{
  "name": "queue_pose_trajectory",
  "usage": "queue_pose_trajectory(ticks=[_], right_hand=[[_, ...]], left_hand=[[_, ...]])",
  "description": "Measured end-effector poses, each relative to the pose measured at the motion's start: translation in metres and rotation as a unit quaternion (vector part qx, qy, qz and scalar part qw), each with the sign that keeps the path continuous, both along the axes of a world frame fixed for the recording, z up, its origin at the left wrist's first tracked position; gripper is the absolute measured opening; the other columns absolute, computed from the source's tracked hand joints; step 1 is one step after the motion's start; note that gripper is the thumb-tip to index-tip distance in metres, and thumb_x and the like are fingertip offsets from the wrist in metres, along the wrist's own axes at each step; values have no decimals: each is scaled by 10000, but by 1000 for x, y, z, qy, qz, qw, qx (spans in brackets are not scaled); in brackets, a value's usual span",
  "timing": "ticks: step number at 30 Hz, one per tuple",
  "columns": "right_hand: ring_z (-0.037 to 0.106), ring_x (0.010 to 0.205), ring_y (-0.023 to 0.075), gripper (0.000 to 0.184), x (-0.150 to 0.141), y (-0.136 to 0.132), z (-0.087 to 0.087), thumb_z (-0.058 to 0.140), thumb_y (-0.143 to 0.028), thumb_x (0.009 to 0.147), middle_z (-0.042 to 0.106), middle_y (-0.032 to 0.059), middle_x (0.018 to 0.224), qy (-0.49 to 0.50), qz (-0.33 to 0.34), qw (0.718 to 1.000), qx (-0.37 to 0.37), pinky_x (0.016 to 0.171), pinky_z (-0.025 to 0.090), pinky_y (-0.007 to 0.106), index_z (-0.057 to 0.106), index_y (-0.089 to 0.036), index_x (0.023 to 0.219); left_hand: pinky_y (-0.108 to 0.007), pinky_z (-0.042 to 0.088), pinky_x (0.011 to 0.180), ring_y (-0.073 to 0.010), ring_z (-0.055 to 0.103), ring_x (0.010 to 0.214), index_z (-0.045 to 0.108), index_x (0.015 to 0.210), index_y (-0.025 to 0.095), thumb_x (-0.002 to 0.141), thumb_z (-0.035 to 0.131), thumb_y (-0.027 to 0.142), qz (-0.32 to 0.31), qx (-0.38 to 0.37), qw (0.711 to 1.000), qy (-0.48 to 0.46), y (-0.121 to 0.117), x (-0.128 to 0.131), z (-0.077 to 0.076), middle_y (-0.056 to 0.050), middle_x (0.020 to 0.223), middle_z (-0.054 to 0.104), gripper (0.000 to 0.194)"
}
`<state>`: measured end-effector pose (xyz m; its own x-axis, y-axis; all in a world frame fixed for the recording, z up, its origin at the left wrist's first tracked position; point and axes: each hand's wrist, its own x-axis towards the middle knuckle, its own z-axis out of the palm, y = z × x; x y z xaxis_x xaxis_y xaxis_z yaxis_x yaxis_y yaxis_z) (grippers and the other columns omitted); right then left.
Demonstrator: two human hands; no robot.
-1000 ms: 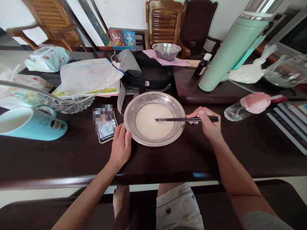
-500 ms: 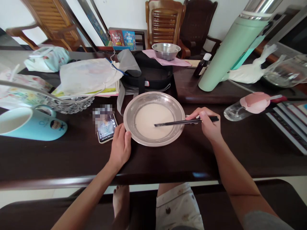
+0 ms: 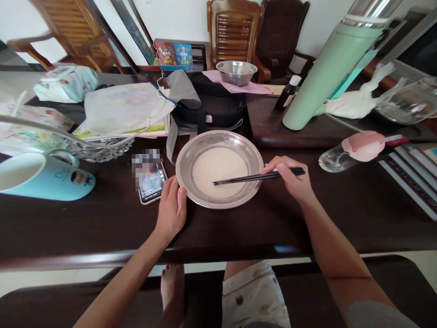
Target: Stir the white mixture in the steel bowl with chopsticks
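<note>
A wide stainless steel bowl (image 3: 186, 159) stands on the dark table, with a pale, milky batter-like liquid (image 3: 218, 163) inside. My left hand (image 3: 171, 209) grips the bowl's left rim, thumb at the near side and fingers along the outside. Dark chopsticks (image 3: 244, 178) are pinched in my right hand (image 3: 294, 181) at the bowl's right. They reach over the rim, and their tips dip into the liquid left of its middle. Right beside my left hand lies a phone (image 3: 152, 184) with a lit screen.
Leftward stand a light blue mug (image 3: 41, 175) and a glass basket (image 3: 99, 148). Behind the bowl are a black bag (image 3: 218, 107) and a smaller metal bowl (image 3: 236, 75). A green thermos (image 3: 329, 75), a pink-lidded bottle (image 3: 362, 146) and stacked books (image 3: 409, 182) occupy the right.
My right hand has shifted slightly left, and the chopstick tips have moved left and a little nearer to me in the liquid. My left hand and the bowl stay put.
</note>
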<state>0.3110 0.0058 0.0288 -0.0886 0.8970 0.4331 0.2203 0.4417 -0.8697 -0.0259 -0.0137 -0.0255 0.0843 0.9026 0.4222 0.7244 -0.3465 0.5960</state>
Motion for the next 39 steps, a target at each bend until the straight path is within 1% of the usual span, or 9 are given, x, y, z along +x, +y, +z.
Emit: queue_pose_trajectory(ticks=[4,8,11,15,20,25,29,33,39], right_hand=[[783,915,226,287,-2,0,2,660,-464,996,846,50,944,-55,8,998,7,852,595,378,847,-264,910],[748,779,205,357,2,0,2,606,-474,1025,812,44,821,3,-49,999,22,703,572,349,840,-260,862],[733,748,200,364,3,0,1,600,-474,1030,804,33,779,30,-20,999,18,707,572,350,831,-265,842],[774,892,220,284,-1,-1,2,654,-460,1002,839,46,919,-38,19,999,3,834,594,367,845,-267,919],[780,842,202,333,1,0,2,615,-461,1026,832,40,877,-23,-44,999,18,766,585,332,847,-262,894],[770,804,200,356,0,-2,1,615,-472,1023,828,36,836,-12,-18,1000,2,776,595,343,840,-248,861],[776,820,206,358,-2,-2,2,618,-484,1017,832,37,844,-21,-27,999,-1,781,597,347,840,-248,864],[772,799,214,389,-2,-2,3,609,-506,1016,822,40,808,-5,-56,998,-3,765,598,361,830,-251,823],[785,860,232,355,-3,-2,2,635,-517,997,826,51,864,-28,-31,999,2,804,612,387,840,-257,868]], left_hand=[[-428,468,1128,-275,586,1289,607,1347,121,1128,251,481,0,-4,1000,1,0,0,1,-185,1338,646,552],[-436,471,1126,-282,592,1284,606,1343,123,1125,253,485,3,-2,1000,-1,0,0,0,-187,1337,645,551],[-440,473,1125,-284,594,1283,610,1337,132,1124,256,488,5,-1,1000,-5,0,1,-1,-183,1333,648,545],[-439,469,1129,-280,589,1288,611,1335,150,1124,264,484,5,-3,1000,-5,0,0,-1,-172,1335,651,526],[-441,462,1126,-283,589,1283,607,1341,144,1123,252,479,5,-1,1000,5,0,0,-1,-176,1336,650,535],[-465,465,1057,-323,598,1274,622,1345,129,1120,207,481,43,13,997,60,-1,0,-2,-194,1333,668,588],[-436,455,1010,-309,611,1267,639,1350,164,1118,214,459,70,26,992,106,-4,1,-2,-174,1327,680,567],[-447,441,994,-324,617,1221,659,1337,170,1112,229,469,92,32,989,114,-6,3,-2,-179,1315,684,570],[-474,427,1002,-343,596,1173,665,1329,167,1103,249,475,97,24,989,107,-6,4,-2,-191,1304,673,565]])
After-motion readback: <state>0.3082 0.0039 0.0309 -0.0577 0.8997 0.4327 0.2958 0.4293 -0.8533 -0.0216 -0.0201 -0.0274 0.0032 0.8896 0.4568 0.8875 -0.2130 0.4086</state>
